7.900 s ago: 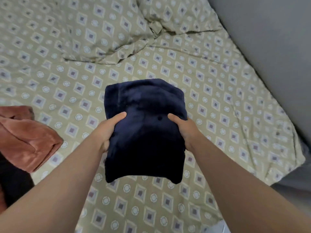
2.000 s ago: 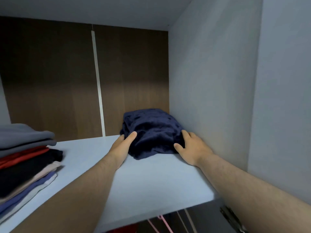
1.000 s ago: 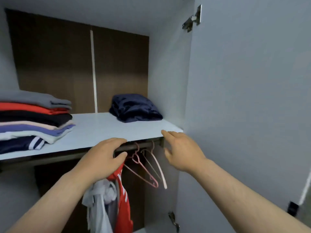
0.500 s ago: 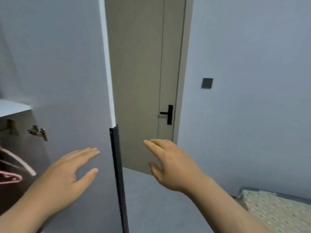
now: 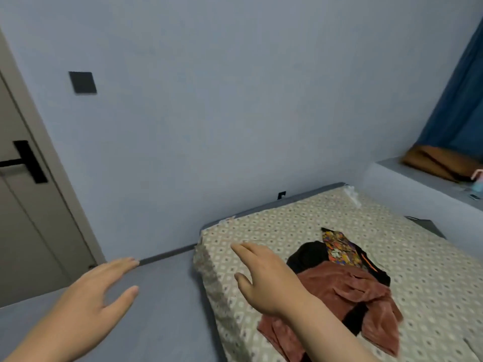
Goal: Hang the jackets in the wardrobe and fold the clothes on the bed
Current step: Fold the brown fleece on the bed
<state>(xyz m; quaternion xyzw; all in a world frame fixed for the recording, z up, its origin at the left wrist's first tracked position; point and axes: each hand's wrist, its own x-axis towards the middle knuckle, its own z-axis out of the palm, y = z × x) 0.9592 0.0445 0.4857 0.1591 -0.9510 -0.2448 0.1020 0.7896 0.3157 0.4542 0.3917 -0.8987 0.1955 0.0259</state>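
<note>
A bed (image 5: pixel 407 259) with a beige diamond-patterned sheet fills the lower right. On it lies a crumpled rust-pink garment (image 5: pixel 347 296) over a black garment (image 5: pixel 308 254) with a colourful printed panel (image 5: pixel 338 248). My left hand (image 5: pixel 91 296) hovers open over the grey floor, left of the bed. My right hand (image 5: pixel 264 278) is open above the bed's near corner, just left of the clothes pile, touching nothing. The wardrobe is out of view.
A grey door (image 5: pixel 23 205) with a black handle stands at the left. A dark wall switch (image 5: pixel 82 82) sits on the blue wall. At the right are a ledge (image 5: pixel 407 184) with a brown item (image 5: pixel 439 160) and a blue curtain (image 5: pixel 460 100).
The navy folded garment was set on the wardrobe shelf and released. My view has swung right from the wardrobe past the door to the bed, both hands empty.
</note>
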